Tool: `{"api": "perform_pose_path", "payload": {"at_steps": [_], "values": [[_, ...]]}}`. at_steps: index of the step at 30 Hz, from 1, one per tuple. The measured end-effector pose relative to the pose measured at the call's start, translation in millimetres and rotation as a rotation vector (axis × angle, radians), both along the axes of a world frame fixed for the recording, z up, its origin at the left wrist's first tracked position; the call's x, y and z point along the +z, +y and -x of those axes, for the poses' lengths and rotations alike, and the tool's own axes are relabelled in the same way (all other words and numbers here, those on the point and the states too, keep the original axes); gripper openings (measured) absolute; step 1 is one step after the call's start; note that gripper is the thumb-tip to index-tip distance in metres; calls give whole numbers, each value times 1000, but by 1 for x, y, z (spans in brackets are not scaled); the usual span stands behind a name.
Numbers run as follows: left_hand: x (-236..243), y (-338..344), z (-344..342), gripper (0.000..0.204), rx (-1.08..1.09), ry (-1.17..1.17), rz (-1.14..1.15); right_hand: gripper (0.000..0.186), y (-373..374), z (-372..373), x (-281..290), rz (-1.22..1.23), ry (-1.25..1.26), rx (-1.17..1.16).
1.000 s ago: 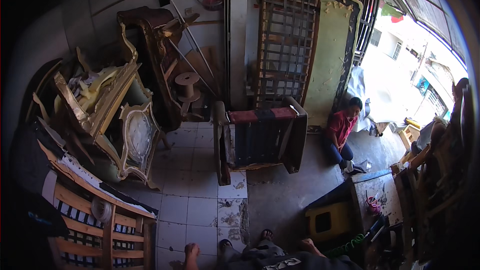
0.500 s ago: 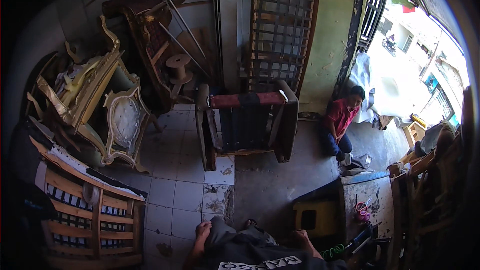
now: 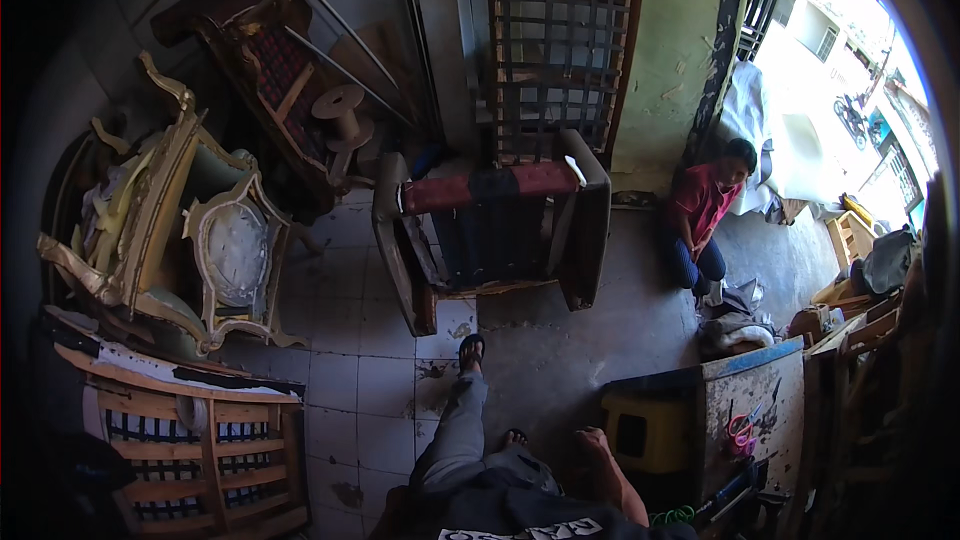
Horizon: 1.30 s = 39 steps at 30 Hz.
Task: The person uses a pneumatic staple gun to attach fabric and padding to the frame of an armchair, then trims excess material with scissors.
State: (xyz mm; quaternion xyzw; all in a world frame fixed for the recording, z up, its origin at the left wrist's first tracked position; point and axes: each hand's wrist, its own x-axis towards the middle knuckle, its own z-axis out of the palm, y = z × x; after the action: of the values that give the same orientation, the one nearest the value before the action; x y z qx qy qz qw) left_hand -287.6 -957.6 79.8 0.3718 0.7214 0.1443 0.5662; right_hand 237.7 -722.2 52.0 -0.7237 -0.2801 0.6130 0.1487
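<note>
My right hand (image 3: 592, 439) hangs at my side with its fingers curled in, and nothing shows in it. It is nearest to a yellow plastic stool (image 3: 660, 432), apart from it. My left hand is out of sight beside my body. Ahead of me stands a stripped armchair frame (image 3: 592, 240) with dark arms, a red and black front strip and dark webbing. My leg (image 3: 455, 430) is stretched forward toward the chair, with a dark sandal on the foot.
A worktable (image 3: 770, 390) at right bears red-handled scissors (image 3: 740, 426) and tools. A person (image 3: 708, 205) in a red shirt sits farther right. Carved gold chair frames (image 3: 195, 210) and a wooden slatted frame (image 3: 205, 450) crowd the left. A webbed frame (image 3: 560, 50) leans at the back.
One leg has stepped forward toward the armchair frame. My left hand has gone out of view. My right hand has risen slightly, and the view has shifted.
</note>
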Motion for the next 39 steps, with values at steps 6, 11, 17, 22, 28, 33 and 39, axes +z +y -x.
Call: {"api": "perform_pose_path", "payload": {"at_steps": [6,11,17,22,28,33,39], "values": [[-53,102,31,24,170,-105,105,36,159,70,62,-75,216,9],[-84,279,155,50,276,443,151,27,400,100,118,-563,-100,45],[-10,612,274,77,497,460,-223,59,661,76,127,-898,-971,152],[75,798,249,103,595,-46,-114,101,723,101,122,-376,-1097,313],[55,811,230,76,432,-327,-327,92,708,91,105,-440,-1113,270],[66,808,226,72,525,-383,-270,89,700,112,117,-415,-1123,246],[85,777,212,81,524,-189,-279,84,674,119,109,-431,-1162,256]]}}
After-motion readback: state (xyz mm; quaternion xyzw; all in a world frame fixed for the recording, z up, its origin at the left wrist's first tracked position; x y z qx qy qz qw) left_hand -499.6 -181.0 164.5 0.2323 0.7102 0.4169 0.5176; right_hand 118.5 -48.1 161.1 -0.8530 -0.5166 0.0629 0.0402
